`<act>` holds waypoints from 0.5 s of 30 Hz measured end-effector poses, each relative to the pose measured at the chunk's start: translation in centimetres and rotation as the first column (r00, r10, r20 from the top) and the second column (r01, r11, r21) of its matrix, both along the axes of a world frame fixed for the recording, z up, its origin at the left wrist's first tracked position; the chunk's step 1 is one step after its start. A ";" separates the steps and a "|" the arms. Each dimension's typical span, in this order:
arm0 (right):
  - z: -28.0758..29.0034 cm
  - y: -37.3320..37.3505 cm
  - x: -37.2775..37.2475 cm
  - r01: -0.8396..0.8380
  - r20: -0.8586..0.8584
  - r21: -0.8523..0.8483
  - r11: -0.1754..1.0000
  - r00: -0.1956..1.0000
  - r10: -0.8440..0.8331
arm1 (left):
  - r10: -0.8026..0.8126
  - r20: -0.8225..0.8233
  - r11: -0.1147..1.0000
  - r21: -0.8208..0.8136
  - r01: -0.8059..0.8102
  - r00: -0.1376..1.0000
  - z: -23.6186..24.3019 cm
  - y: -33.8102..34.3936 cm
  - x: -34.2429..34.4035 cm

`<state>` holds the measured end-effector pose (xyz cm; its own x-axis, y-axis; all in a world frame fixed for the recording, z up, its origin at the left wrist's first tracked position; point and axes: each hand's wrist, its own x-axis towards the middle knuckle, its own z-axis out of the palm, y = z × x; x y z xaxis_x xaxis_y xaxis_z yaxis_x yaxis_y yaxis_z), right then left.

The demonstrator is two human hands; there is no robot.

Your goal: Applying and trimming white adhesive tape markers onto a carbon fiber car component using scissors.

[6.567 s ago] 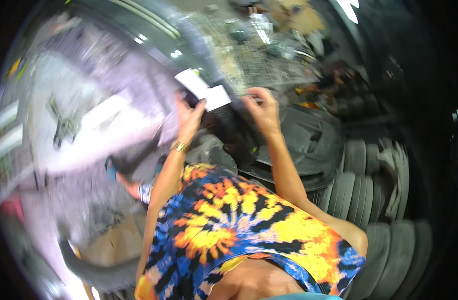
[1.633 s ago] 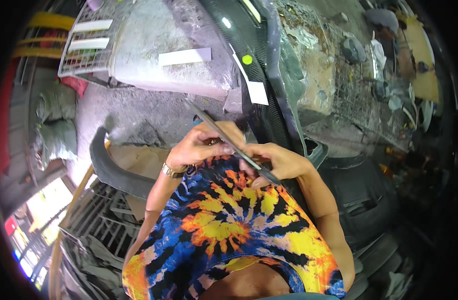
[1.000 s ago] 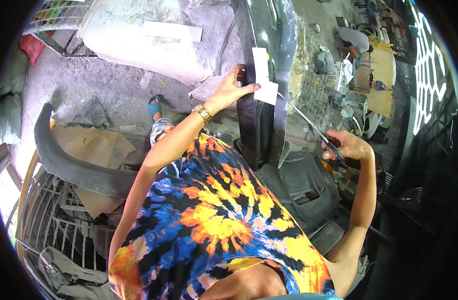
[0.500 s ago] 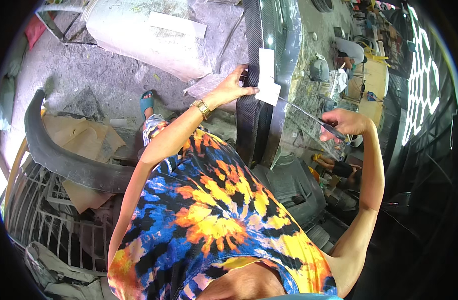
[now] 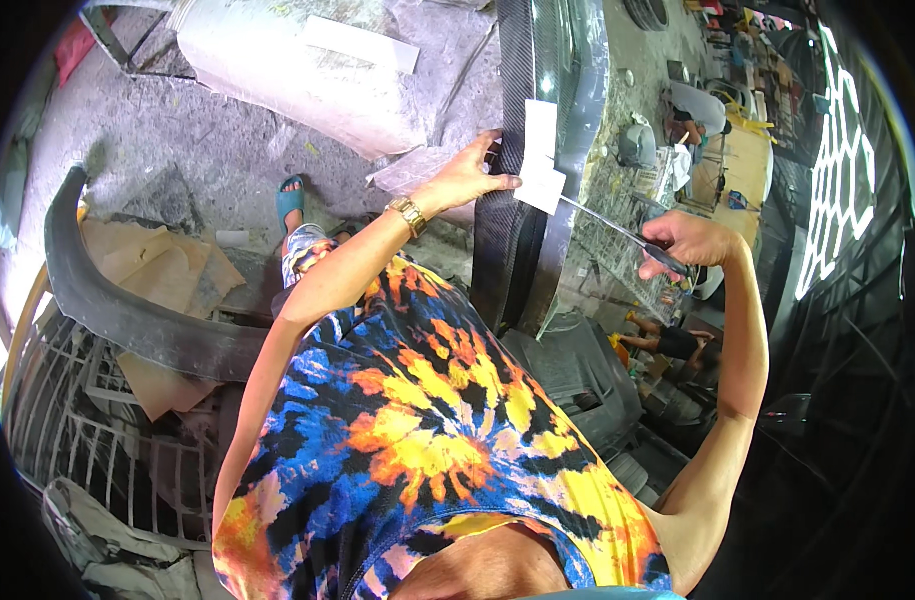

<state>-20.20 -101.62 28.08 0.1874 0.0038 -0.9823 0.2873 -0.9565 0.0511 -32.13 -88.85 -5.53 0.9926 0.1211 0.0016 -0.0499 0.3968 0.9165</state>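
Note:
A long black carbon-fibre panel (image 5: 509, 250) runs away from me, with a glossy weave and a grey edge on its right. Against it lie two white pieces, an upper strip (image 5: 540, 125) and a lower tilted piece (image 5: 540, 186), which overlap or join. My left hand (image 5: 474, 172), wearing a gold watch, has its thumb on the lower piece's left edge and its fingers at the panel's side. In my closed right hand (image 5: 685, 243) are what look like scissors (image 5: 617, 228) with dark handles. Their thin metal end reaches the right edge of the lower white piece.
Left of me, a curved black part (image 5: 147, 318) lies over a metal rack (image 5: 127, 460) and brown paper (image 5: 147, 265). A pale covered surface (image 5: 277, 85) carries a white strip (image 5: 361, 44). Dark moulded parts (image 5: 572, 370) sit near my right side. Other people (image 5: 699, 108) are farther right.
The view has shifted slightly. Both hands, the white pieces and the scissors keep nearly the same places relative to the panel.

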 end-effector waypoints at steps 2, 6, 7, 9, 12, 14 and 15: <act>0.0 0.0 0.1 -0.022 0.012 0.006 1.000 1.000 0.022 | -0.003 0.001 1.000 -0.018 0.003 1.000 0.1 -0.1 0.1; 0.2 0.7 -0.2 -0.036 0.045 -0.002 0.999 0.998 0.036 | -0.007 -0.002 0.999 -0.032 0.007 1.000 -0.1 -0.3 0.2; 0.3 0.7 -0.1 -0.036 0.046 -0.005 0.999 0.998 0.036 | -0.008 -0.002 0.999 -0.034 0.007 1.000 -0.1 -0.4 0.3; 0.3 0.6 0.1 -0.043 0.035 0.000 0.999 0.998 0.043 | -0.010 -0.015 0.999 -0.049 0.009 1.000 -0.1 -0.5 0.4; 0.4 1.3 -0.2 -0.061 0.041 -0.037 0.997 0.997 0.063 | 0.003 -0.017 0.998 -0.056 -0.004 1.000 -0.4 -0.6 0.3; 0.4 1.6 -0.4 -0.068 0.035 -0.067 0.995 0.997 0.071 | 0.009 -0.013 0.999 -0.038 -0.009 1.000 -0.4 -0.6 0.4; 0.4 1.8 -0.5 -0.075 0.028 -0.094 0.993 0.997 0.077 | 0.014 -0.011 1.000 -0.015 -0.015 1.000 -0.4 -0.6 0.4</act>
<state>-20.68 -99.83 28.49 0.2210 -0.0717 -0.9726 0.3558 -0.9226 0.1489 -31.70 -89.48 -5.94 0.9907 0.1355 -0.0113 -0.0457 0.4100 0.9109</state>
